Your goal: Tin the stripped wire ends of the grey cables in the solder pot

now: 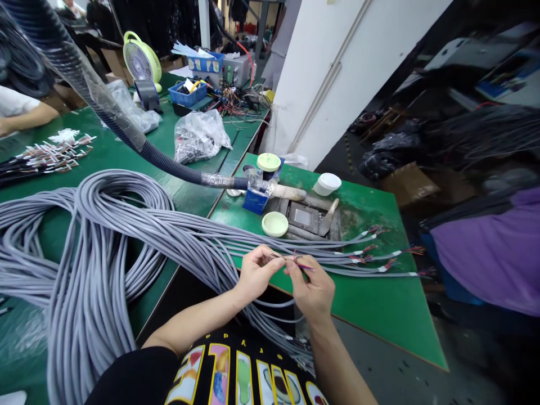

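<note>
Delicate work here: the thin coloured wires (306, 267) sit between two fingertip pinches, in front of the chest and over the near part of the green tabletop (379, 309). The danger, I'd say, is a slip: wires this fine could roll out of a loosened pinch, or bend and cross if the two hands pull unevenly. And look at the load alongside! The big loops of grey cable (105, 216) spill in from the left, and a snag or slide there might drag the run passing just beyond the fingers. Over on the right, the bared cable ends (382, 264) fan out near one another, so a careless sweep could tangle them. The pale green bowl (275, 224) stands close beyond the left hand, near enough, perhaps, for a knock.

Now the pose. The left hand (260, 273) comes in from the left, forearm slanting up, thumb and forefinger closed narrow on the wires. The right hand (313, 286) rises steeply from below, fingers curled, thumb and forefinger pinching the same wires; a purple one crosses its fingers. Fingertips nearly meet! Which cable these wires belong to, I can't tell; the hands cover the join.
</note>
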A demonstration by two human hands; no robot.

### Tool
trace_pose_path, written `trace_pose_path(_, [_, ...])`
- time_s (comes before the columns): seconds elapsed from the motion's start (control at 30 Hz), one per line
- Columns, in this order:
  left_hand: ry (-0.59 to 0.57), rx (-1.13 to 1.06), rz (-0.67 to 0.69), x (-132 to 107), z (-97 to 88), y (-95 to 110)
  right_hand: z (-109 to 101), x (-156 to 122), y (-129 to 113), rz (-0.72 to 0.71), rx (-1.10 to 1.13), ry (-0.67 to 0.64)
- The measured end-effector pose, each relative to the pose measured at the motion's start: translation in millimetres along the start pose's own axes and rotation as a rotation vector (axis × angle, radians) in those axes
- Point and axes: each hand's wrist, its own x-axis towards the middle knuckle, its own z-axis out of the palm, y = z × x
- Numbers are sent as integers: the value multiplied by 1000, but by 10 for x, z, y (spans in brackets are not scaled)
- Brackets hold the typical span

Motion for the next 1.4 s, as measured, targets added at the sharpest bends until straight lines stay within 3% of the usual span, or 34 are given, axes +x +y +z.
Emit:
trace_pose_path(0.23, [14, -60, -98, -12, -8, -161, 2, 63, 16, -30, -63, -20])
trace_pose_path(0.3, [-30, 52, -77, 19, -63, -153, -50, 201, 59, -44, -129, -57])
trace_pose_path(0.4, [-164, 451, 95, 100, -228, -121, -123, 535, 216, -43, -270, -135])
trace_pose_path(0.47, [-233, 766, 214, 166, -358, -133, -121, 778, 357, -31, -398, -256])
trace_pose_path(0.57, [-294, 1073, 229, 246, -498, -207, -12, 1064, 520, 24, -644, -523])
trace_pose_path(0.63, [-346, 1144, 209, 275, -535, -258, 106, 1177, 565, 55, -776, -659])
trace_pose_path(0.73, [-380, 1149, 202, 294, -543, -293, 270, 1254, 582, 73, -891, -742])
trace_pose_path(1.0, [-377, 1178, 260, 321, -566, -341, 471, 1272, 720, 73, -1004, -792])
trace_pose_path(1.13, [-364, 1206, 301, 320, -562, -351, 474, 1275, 710, 87, -1012, -787])
trace_pose_path(1.27, [-345, 1189, 349, 303, -556, -351, 230, 1332, 746, 115, -1010, -688])
trace_pose_path(1.4, [-312, 1144, 464, 282, -537, -367, -160, 1364, 1021, 229, -1064, -519])
